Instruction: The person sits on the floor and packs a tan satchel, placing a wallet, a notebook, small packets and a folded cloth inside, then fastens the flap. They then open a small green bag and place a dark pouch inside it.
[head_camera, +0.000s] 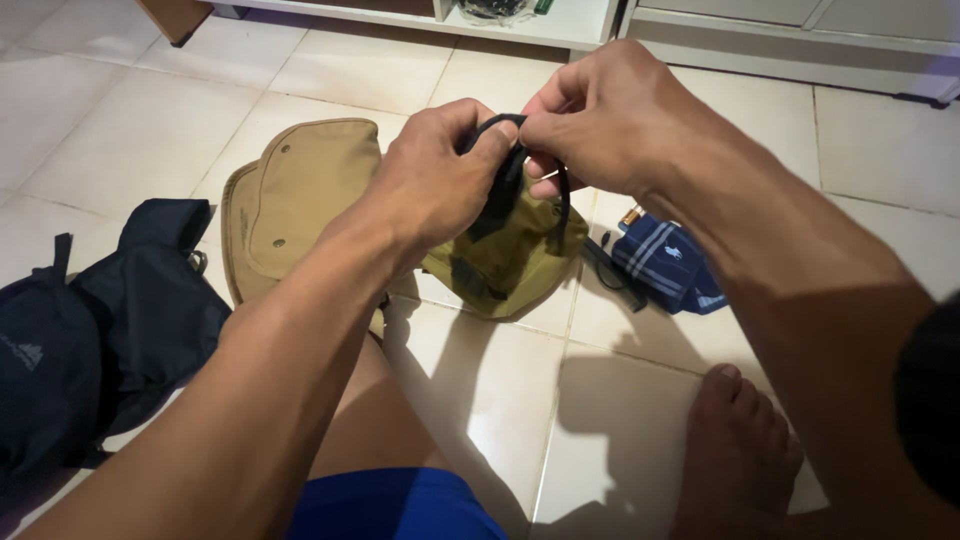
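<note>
**Both hands pinching a black strap above a small olive pouch**

I am sitting on a pale tiled floor (480, 400), looking down at my own two bare hands, raised in front of me. My left hand (440, 180) and my right hand (600, 120) meet at the fingertips, both closed tight on a thin black strap (500, 122). The strap loops down to a small olive-green pouch (515, 255), which hangs just under my hands, its lower edge at or near the floor; I cannot tell which.

Just behind the pouch, to the left, a tan canvas bag (300, 200) lies flat on the tiles with its flap showing. Further left sits a dark navy backpack (110, 320), slumped in a heap. To the right of the pouch, near it, lies a small navy striped pouch (665, 262). My bare right foot (735, 450) rests on the floor below it, and my left knee is bent under my arms.

As I judge it, I am working the strap between my fingers, at the stage of feeding or adjusting it. The next move calls for a steady pinch with one hand while the other pulls.
</note>
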